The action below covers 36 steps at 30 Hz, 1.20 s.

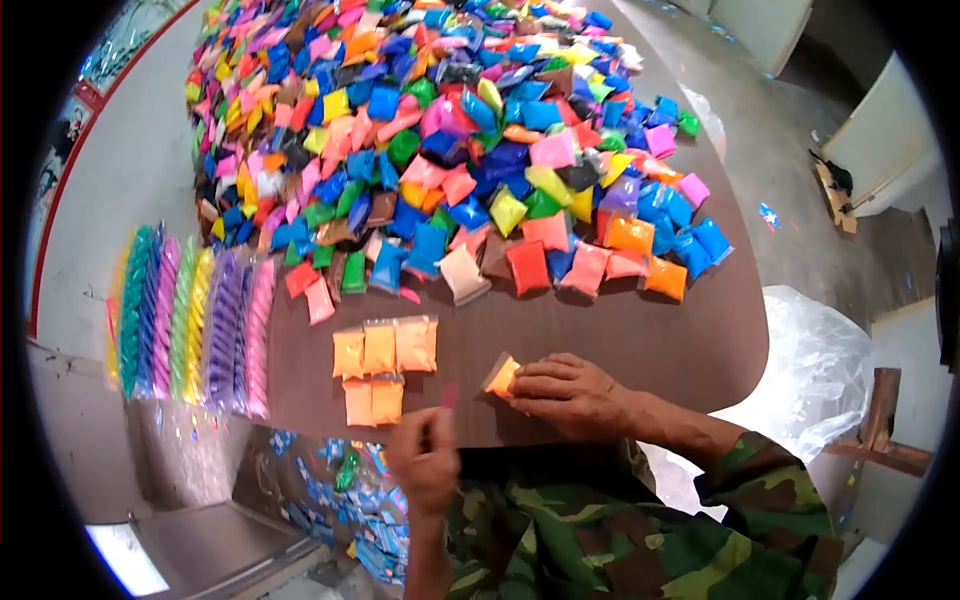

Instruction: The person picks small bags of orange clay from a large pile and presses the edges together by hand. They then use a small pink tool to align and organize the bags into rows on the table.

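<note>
My right hand [572, 397] is closed over the right part of a small clear packet of orange filling [501, 375], close over the brown table [480, 330]. The packet's left end shows past my fingertips. My left hand [424, 462] is curled into a fist at the table's front edge, a little blurred. A short, smeared pink strip [450, 396] stands up from its fingers. Just beyond this fist, several light-orange packets [379, 349] lie flat on the table in two rows, side by side.
A large heap of packets in many colours [420, 140] covers the table's far part. Twisted coloured strips in clear sleeves [190, 325] lie along the left edge. Blue printed wrappers [375, 525] are below the front edge. Clear plastic sheeting [815, 360] hangs at the right.
</note>
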Tool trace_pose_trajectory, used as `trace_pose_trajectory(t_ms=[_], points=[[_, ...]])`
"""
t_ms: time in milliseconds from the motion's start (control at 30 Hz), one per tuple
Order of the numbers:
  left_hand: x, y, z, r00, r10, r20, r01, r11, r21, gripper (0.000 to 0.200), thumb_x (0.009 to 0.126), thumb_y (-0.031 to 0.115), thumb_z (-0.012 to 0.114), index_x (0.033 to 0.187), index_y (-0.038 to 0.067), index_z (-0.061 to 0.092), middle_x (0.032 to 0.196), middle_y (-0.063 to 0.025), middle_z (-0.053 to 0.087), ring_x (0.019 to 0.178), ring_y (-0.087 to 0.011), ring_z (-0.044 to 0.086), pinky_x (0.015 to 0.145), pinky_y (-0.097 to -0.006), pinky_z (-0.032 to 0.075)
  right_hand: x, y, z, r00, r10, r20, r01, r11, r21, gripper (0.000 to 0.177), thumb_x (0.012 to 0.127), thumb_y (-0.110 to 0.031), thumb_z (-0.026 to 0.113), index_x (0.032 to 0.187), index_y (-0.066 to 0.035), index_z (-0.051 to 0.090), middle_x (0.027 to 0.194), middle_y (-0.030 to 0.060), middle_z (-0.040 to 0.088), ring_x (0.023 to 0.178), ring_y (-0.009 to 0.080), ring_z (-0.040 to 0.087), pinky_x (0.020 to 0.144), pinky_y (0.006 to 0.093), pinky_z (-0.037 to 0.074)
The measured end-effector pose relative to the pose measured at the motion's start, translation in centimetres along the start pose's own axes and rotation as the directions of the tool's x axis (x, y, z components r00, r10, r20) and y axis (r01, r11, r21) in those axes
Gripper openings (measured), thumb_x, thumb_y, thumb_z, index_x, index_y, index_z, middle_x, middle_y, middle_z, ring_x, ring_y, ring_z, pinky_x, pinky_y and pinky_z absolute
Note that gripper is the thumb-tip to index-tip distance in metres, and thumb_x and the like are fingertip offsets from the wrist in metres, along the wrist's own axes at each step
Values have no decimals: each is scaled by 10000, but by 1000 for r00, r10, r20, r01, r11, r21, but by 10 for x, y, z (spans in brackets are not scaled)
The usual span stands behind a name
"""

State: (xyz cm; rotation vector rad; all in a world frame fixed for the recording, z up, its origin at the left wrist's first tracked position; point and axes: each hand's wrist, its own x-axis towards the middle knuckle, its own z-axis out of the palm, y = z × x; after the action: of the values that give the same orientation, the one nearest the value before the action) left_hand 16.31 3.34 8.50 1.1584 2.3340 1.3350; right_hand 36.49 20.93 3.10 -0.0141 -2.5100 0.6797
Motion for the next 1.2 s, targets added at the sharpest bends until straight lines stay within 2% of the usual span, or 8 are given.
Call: trace_pose_trajectory(t_ms=[67,233,333,500,600,767,867,1200], points=[[-12,7,34,995,-1,105,2,1000,-13,89,958,101,792,981,26,748,859,-124,725,724,-219,706,666,-334,560,-1,3,2,1000,-11,-21,11,1000,6,396,873,-93,710,1266,-42,718,1341,131,665,1286,299,629,1059,447,495],[-11,4,60,991,-30,128,20,997,75,98,956,95,788,935,23,723,854,-137,730,710,-268,710,651,-361,562,2,4,2,998,6,-70,-1,997,71,361,841,-89,733,1199,-47,723,1299,116,669,1248,307,642,1019,457,523],[3,-5,58,990,25,141,-35,997,71,121,966,100,780,930,2,718,776,-109,709,651,-176,648,610,-330,508,12,5,3,998,-1,-68,9,993,118,339,819,-82,750,1156,-57,724,1275,108,669,1227,311,648,990,450,535],[18,3,50,989,-21,145,1,991,134,101,973,86,767,941,0,725,790,-125,712,668,-209,673,629,-346,531,12,8,-2,999,-2,-50,9,990,138,307,805,-93,787,1106,-60,737,1241,87,688,1203,297,659,961,433,540],[10,15,52,994,29,107,-37,996,82,96,966,105,762,930,36,707,875,-153,722,747,-341,719,665,-417,560,12,6,-5,999,8,-54,1,986,167,285,818,-100,795,1095,-54,745,1224,89,700,1197,294,664,962,434,541],[12,20,63,978,74,195,-110,977,181,61,960,86,762,957,37,726,903,-177,715,787,-387,702,680,-430,553,12,7,-4,996,3,-88,14,982,190,265,823,-99,798,1078,-47,750,1230,93,707,1187,297,675,954,433,551],[29,12,65,968,127,217,-187,941,281,81,965,107,759,947,36,724,889,-169,716,781,-382,702,675,-441,546,11,6,-5,993,26,-113,-2,978,210,243,820,-84,806,1057,-48,763,1197,91,728,1158,296,694,937,430,568],[12,16,61,975,69,211,-93,990,109,125,964,106,769,936,-7,725,825,-157,714,699,-279,694,637,-375,526,9,8,1,985,66,-160,-20,962,272,251,836,-60,800,1083,-50,762,1193,118,739,1142,315,707,948,436,575]])
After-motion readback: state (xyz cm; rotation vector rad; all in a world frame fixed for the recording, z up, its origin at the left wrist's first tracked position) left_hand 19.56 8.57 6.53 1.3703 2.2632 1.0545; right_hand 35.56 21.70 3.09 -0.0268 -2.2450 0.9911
